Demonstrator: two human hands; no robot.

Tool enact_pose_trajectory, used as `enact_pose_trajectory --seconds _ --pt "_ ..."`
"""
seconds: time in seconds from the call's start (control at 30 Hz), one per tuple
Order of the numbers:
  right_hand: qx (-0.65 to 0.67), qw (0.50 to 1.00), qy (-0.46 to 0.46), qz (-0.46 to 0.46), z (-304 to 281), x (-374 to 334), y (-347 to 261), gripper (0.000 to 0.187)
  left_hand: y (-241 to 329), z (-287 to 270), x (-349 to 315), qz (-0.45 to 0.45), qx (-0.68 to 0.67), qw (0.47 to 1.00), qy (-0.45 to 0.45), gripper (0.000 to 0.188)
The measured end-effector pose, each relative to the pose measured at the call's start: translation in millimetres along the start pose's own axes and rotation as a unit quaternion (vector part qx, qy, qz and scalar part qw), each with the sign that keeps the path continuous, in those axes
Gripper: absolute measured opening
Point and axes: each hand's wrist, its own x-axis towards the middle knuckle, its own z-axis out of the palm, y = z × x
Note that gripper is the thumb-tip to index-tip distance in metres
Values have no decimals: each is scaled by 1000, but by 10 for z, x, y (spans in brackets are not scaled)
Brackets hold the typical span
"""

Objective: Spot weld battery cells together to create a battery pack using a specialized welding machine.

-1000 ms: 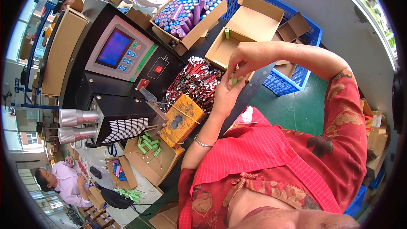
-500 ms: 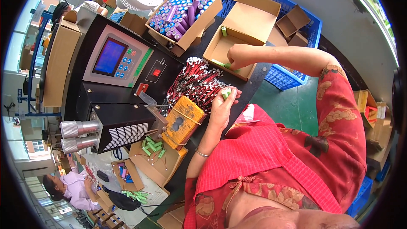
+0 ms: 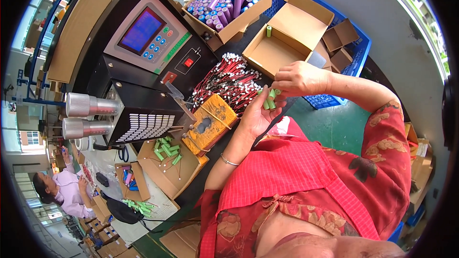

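Several small green cylindrical battery cells (image 3: 270, 100) lie in my left hand (image 3: 253, 117), which is curled round them at the bench's front edge. My right hand (image 3: 303, 79) is closed right above, its fingertips on the green cells at the left palm. Just beyond is an open cardboard box (image 3: 270, 55) with its lid folded back; one green cell (image 3: 268, 31) stands at its far corner. Left of my hands lies a pile of red and black wire leads (image 3: 227, 83) with white connectors.
A welding machine with a screen (image 3: 143, 31) stands at left, an orange taped block (image 3: 208, 122) before it. Wired green cells fill part of a cardboard tray (image 3: 184, 174). Behind are a box of purple and blue cells (image 3: 227, 5) and a blue crate (image 3: 361, 50). A co-worker (image 3: 67, 188) sits far left.
My right hand has come out of the cardboard box to my left hand. More green cells now show in the left palm, and fewer in the box. The view has shifted slightly.
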Motion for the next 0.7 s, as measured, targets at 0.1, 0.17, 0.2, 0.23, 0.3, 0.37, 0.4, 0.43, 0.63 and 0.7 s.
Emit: enact_pose_trajectory --seconds 0.1,0.17,0.2,0.23,0.3,0.37,0.4,0.43,0.63,0.7 --pt "106 990 29 85 47 -62 -117 24 -53 -32 -12 -1 6 1000 -16 24" --pt "234 939 57 245 65 -32 -155 26 -82 -45 -27 30 -3 999 -19 27" --pt "290 892 32 346 20 57 -196 30 -94 -8 -37 53 -18 998 -4 29" --pt "322 883 27 341 43 87 -190 32 -119 42 -35 72 -31 997 10 30" --pt "398 843 27 360 35 200 -114 37 -127 -15 -34 71 -50 996 16 30" --pt "225 906 160 322 207 205 302 28 -174 -190 18 82 -37 996 26 26" --pt "147 919 161 328 342 158 552 23 -195 -174 39 70 -46 996 24 24" --pt "101 925 106 350 486 180 723 22 -204 -181 47 64 -57 996 27 22" --pt "23 925 -64 373 917 427 885 20 -149 -107 -58 80 1 996 30 39" --pt "39 923 -45 380 821 336 904 20 -129 -70 -73 87 26 995 39 45"
